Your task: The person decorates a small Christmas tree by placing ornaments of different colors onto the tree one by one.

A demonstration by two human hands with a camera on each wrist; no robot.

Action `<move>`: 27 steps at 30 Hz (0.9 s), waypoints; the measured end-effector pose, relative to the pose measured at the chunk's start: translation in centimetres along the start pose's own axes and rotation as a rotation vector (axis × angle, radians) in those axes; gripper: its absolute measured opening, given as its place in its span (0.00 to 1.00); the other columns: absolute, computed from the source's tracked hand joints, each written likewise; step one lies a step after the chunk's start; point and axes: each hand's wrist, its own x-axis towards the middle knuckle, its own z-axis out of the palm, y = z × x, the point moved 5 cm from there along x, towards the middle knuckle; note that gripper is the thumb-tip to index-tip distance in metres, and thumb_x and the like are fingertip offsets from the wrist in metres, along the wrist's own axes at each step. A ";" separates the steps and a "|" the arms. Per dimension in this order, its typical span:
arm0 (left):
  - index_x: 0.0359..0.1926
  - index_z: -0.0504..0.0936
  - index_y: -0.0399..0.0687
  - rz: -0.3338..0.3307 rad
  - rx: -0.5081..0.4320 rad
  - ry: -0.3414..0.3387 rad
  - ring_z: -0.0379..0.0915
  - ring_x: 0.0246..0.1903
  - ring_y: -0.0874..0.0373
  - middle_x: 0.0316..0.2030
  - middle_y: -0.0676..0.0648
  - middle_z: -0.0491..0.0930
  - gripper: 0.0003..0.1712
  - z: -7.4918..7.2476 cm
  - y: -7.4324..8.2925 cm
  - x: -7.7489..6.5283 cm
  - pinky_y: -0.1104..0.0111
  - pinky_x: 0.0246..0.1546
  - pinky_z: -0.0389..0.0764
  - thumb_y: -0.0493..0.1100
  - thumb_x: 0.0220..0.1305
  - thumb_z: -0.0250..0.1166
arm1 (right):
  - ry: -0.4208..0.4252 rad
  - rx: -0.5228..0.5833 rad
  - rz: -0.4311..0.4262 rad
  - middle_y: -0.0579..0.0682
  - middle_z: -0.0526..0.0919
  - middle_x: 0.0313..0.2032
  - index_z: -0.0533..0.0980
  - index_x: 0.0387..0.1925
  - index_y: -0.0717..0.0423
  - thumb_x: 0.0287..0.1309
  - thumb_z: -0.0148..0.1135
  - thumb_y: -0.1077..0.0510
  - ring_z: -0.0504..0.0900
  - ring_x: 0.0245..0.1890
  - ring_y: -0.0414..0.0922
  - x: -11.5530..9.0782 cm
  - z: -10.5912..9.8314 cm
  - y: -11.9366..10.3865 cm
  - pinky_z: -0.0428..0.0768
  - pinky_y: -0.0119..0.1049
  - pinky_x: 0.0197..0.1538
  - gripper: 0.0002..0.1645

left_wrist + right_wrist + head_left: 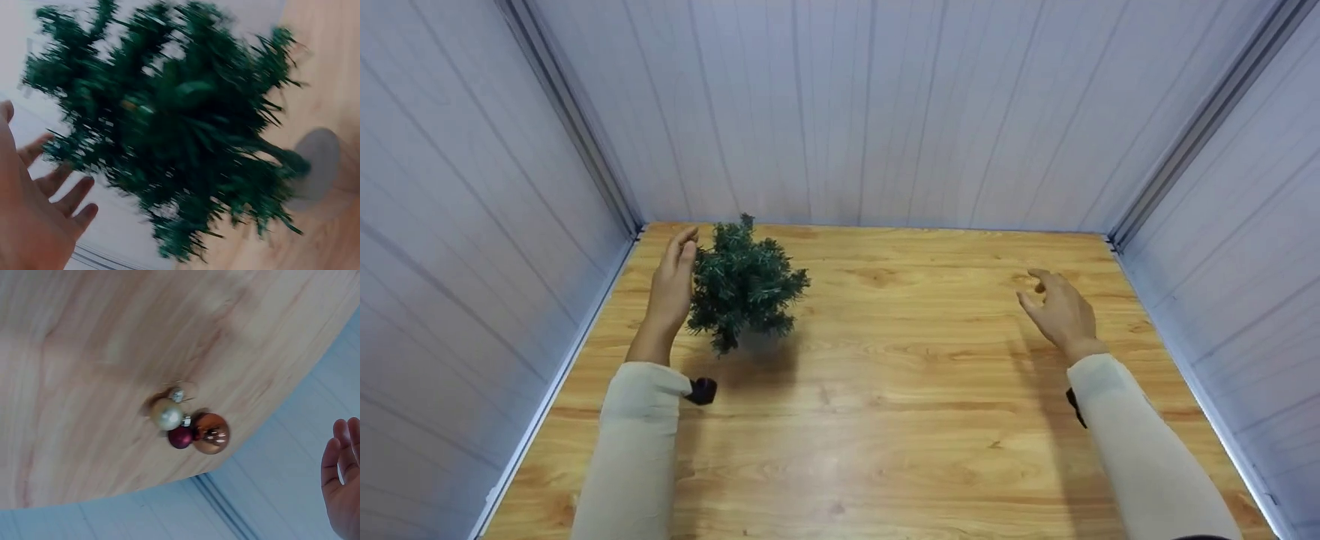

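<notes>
Where walls bound tabletop, tree, baubles (three)

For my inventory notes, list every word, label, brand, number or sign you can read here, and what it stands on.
None: no lettering, number or sign is readable in any view.
No text shows on the tree, the pale bauble, dark red bauble, copper bauble, table or back wall.
Too small to judge: the left black wrist device.

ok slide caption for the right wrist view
A pale gold bauble, a dark red bauble and a copper bauble clustered on the wooden tabletop, right hand at frame edge.
</notes>
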 end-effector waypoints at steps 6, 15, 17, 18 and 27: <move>0.79 0.40 0.60 -0.040 -0.080 -0.010 0.39 0.75 0.39 0.77 0.45 0.48 0.34 0.3 0.5 -1.8 0.38 0.71 0.41 0.55 0.79 0.39 | 0.008 -0.010 0.030 0.63 0.78 0.49 0.68 0.67 0.58 0.70 0.51 0.40 0.79 0.38 0.56 -1.1 0.0 2.5 0.77 0.53 0.35 0.34; 0.78 0.32 0.69 -0.061 -0.152 -0.047 0.28 0.76 0.38 0.78 0.50 0.25 0.36 1.3 -0.6 -2.2 0.35 0.69 0.32 0.57 0.78 0.38 | -0.025 -0.032 0.107 0.66 0.75 0.50 0.71 0.63 0.61 0.71 0.49 0.41 0.79 0.42 0.62 -3.2 -0.7 6.4 0.76 0.59 0.41 0.32; 0.78 0.31 0.68 -0.071 -0.174 -0.046 0.27 0.76 0.39 0.78 0.48 0.25 0.36 1.5 -1.0 -2.3 0.36 0.69 0.30 0.56 0.78 0.37 | -0.031 -0.045 0.118 0.65 0.76 0.46 0.73 0.61 0.61 0.70 0.51 0.42 0.79 0.38 0.59 -3.5 -0.7 7.2 0.77 0.56 0.37 0.31; 0.78 0.30 0.68 -0.076 -0.179 -0.044 0.27 0.76 0.39 0.78 0.48 0.25 0.36 1.5 -1.3 -2.3 0.36 0.69 0.29 0.56 0.78 0.37 | -0.033 -0.050 0.120 0.64 0.77 0.44 0.73 0.61 0.62 0.70 0.52 0.44 0.79 0.36 0.58 -3.7 -0.6 7.6 0.77 0.55 0.36 0.29; 0.77 0.29 0.74 -0.142 -0.144 0.007 0.27 0.76 0.42 0.78 0.52 0.28 0.34 2.1 -5.7 -1.2 0.37 0.70 0.31 0.63 0.76 0.30 | -0.059 -0.051 0.161 0.63 0.78 0.47 0.75 0.59 0.61 0.68 0.57 0.50 0.80 0.37 0.57 -5.7 0.2 10.3 0.76 0.45 0.29 0.25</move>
